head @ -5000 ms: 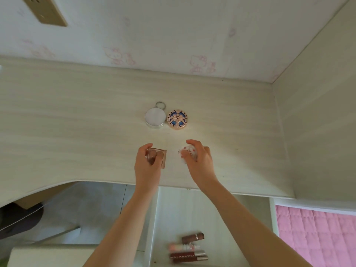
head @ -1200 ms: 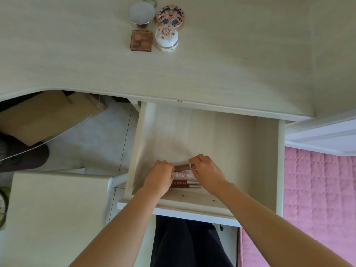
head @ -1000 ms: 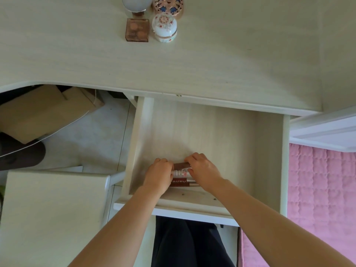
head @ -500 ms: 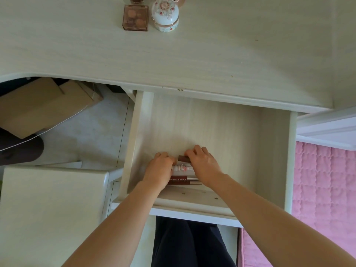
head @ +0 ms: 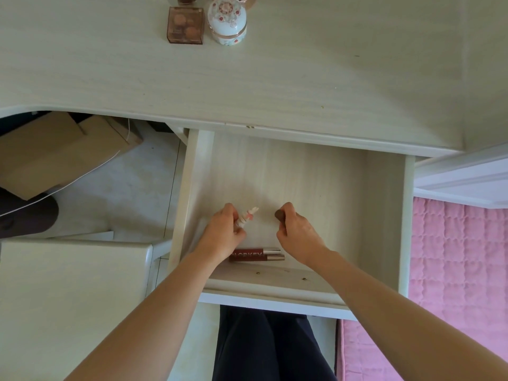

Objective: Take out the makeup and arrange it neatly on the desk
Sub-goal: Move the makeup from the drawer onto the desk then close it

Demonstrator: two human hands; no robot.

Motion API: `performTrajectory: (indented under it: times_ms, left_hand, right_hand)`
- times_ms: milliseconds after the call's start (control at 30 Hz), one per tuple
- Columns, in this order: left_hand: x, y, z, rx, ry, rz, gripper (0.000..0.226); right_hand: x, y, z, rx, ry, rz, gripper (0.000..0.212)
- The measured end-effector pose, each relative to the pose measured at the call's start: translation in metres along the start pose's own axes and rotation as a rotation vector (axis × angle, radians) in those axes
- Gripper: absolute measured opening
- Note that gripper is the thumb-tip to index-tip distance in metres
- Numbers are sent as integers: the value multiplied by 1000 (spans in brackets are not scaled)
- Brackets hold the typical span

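Over the open drawer [head: 384, 215]: both hands lifting lip products, partway through the unpacking.

Left hand [head: 224, 233] closed around a pale white-and-pink tube [head: 247, 217], tip pointing up and away; right hand [head: 297, 232] closed around a dark brown tube [head: 279, 215], only its end showing past the fingers. Both held just above the drawer floor, apart from each other. Already set out on the desk [head: 302, 78], far back near the top edge: a square blush compact [head: 185, 26] just beside a round floral jar [head: 228, 22], with two more pieces behind them mostly cut off. Still left in the drawer: two reddish-brown lip glosses [head: 257, 254] lying side by side against the front wall, between the wrists. Judged roughly halfway: four pieces placed, two in hand and yet to be lined up on the desk, two waiting for another trip.
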State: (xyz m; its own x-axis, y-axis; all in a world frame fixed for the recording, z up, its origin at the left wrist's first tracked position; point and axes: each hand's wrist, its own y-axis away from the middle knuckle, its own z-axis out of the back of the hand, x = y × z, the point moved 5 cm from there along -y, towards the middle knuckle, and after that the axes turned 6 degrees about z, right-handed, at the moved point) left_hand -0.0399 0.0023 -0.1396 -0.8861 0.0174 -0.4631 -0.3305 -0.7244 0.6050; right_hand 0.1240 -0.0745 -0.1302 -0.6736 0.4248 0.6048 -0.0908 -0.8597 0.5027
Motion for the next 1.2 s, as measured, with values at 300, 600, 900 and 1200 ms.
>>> performTrajectory:
  times_ms: [300, 600, 900, 1200]
  left_hand:
    - [-1, -4, -16, 139, -73, 4, 23]
    - [-2, -2, -27, 243, -387, -63, 31]
    - [8, -2, -19, 172, -232, -22, 10]
    - [-3, -5, -28, 177, -380, -119, 22]
  right_hand:
    - [-7, 16, -27, 274, 82, 48, 8]
    - [3, 18, -37, 316, 135, 106, 9]
    - [6, 16, -53, 461, 433, 182, 22]
    - [3, 12, -66, 476, 446, 148, 23]
